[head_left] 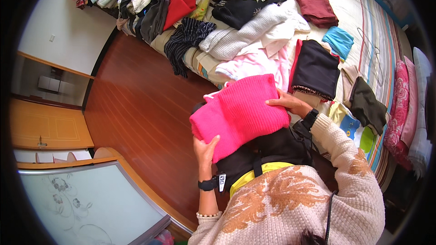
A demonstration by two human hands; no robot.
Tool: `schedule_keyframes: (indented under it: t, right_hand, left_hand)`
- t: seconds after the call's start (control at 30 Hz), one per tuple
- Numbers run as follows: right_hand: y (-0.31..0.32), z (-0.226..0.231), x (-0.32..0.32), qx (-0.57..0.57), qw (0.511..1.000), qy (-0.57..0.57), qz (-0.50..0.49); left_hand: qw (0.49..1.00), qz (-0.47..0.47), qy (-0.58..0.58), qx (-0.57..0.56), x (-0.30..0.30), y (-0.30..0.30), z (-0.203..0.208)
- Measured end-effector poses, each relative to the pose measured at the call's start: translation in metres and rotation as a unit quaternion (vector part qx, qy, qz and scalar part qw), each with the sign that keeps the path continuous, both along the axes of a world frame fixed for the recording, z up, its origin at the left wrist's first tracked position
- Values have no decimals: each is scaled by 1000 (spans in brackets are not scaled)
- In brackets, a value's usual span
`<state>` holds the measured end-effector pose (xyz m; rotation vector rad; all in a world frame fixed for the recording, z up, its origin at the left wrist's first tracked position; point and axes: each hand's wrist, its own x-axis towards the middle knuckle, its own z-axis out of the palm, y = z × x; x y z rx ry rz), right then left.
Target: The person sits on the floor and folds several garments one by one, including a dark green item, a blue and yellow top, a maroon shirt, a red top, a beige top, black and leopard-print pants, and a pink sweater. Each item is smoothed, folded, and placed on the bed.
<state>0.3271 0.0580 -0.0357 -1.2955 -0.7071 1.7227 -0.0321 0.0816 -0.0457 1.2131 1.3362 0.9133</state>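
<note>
A bright pink ribbed knit sweater (240, 113), folded into a thick bundle, is held up over my lap. My left hand (205, 150) grips its lower left corner, thumb on top and fingers hidden beneath. At the right edge my right hand (290, 103) holds it the same way, thumb on the upper face. Just beyond the bundle, a pale pink and white garment (259, 66) lies at the bed's edge. Near my right hand is a stack of folded clothes with a black garment (316, 70) on top.
Loose clothes pile up at the far left of the bed, among them a red garment (180, 2) and a striped dark one (186, 41). Folded maroon (316, 10) and turquoise (339, 42) pieces lie right, with a dark olive garment (367, 104). A frosted glass panel (91, 204) stands lower left.
</note>
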Motion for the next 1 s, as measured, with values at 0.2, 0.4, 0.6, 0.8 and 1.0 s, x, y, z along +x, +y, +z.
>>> schedule_keyframes:
  t: [0.2, 0.4, 0.6, 0.8, 1.0]
  right_hand:
    - [1, 16, -17, 81, 994, -43, -58]
    - [-20, 52, 21, 84, 996, 31, -14]
    - [-51, 1, 19, 36, 996, -53, 68]
    - [-57, 24, 15, -22, 821, -554, 138]
    - [-37, 46, -57, 348, 698, -619, 94]
  left_hand:
    - [995, -21, -102, -7, 24, 4, 31]
    - [973, 7, -229, -35, -40, -12, 73]
    - [966, 49, -93, -237, -44, -56, -24]
    - [960, 42, 271, -56, -36, -50, -12]
    - [902, -102, 333, 253, 50, -40, 30]
